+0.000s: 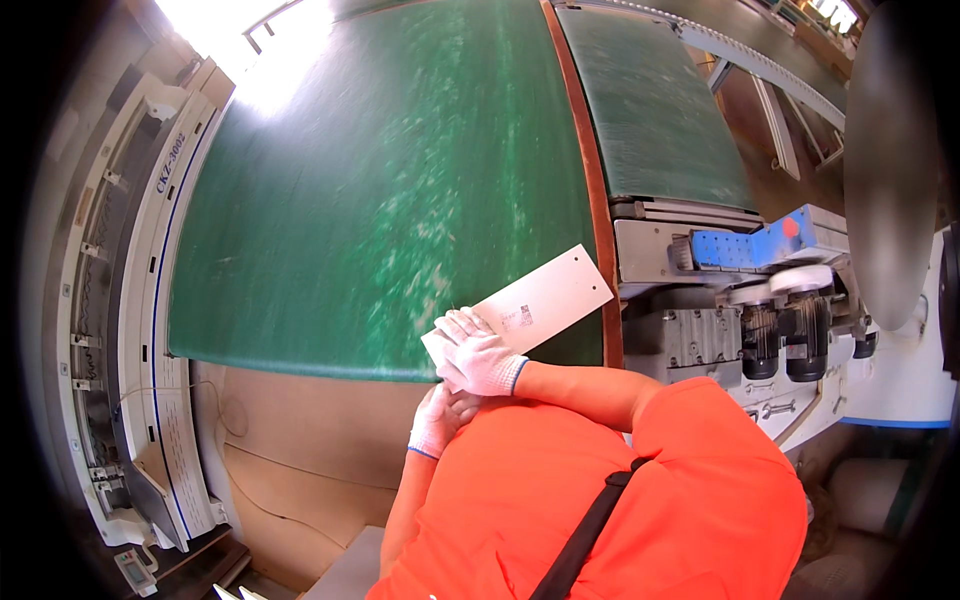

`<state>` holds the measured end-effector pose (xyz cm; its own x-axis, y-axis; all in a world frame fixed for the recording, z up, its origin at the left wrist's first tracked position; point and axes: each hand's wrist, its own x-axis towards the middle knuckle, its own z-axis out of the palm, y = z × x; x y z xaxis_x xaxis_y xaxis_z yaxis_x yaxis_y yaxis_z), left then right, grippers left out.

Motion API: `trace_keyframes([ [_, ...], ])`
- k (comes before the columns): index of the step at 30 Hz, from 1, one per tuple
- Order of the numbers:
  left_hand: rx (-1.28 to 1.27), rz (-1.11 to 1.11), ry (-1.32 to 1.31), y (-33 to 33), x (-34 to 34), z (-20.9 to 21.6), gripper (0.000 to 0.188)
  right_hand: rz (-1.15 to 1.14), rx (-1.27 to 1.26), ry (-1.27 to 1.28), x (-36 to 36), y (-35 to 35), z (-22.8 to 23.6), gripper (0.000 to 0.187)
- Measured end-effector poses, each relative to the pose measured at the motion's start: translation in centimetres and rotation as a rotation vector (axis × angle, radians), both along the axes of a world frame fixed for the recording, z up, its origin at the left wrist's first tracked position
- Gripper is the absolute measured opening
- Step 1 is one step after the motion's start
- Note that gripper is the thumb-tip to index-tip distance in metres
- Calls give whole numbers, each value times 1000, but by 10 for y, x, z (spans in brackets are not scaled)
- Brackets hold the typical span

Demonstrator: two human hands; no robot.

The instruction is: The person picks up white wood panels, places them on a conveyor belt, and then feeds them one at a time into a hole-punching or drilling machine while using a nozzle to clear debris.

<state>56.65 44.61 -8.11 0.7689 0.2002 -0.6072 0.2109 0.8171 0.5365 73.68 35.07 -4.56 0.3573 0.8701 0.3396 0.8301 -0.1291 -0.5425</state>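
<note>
A long white board (550,300) lies slanted at the near edge of the green conveyor belt (400,180). Two small holes and a printed square mark show on its face. My right hand (480,356), in a white knit glove, is closed over the board's near left end, its fingers bent across the top. Just below it, against my body, my left hand (436,422) wears a matching glove. Its fingers are curled close to the board's lower corner and my right hand; what they hold, if anything, is hidden.
A long white machine housing (160,270) borders the belt on the left. A reddish-brown strip (590,170) divides it from a second green belt (655,110). At the right stand a blue machine unit (750,247) and dark motors (803,335). Brown sheeting (300,420) lies below the belt's edge.
</note>
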Motion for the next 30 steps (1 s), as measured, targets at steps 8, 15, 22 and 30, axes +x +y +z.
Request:
trace_keyframes([
  [8, 103, -152, -21, 12, -5, 31, 38, 105, 124, 10, -18, 2, 9, 42],
  [15, 756, -3, 21, 52, -45, 117, 13, -508, 280, 30, 0, -7, 31, 65],
  [22, 2106, -14, -296, 89, -72, 112, 38, -308, 498, 2036, -26, -11, 43, 53],
  [30, 1234, 231, -30, 56, -88, 70, 42, -232, 339, 2073, -90, 21, 38, 40],
])
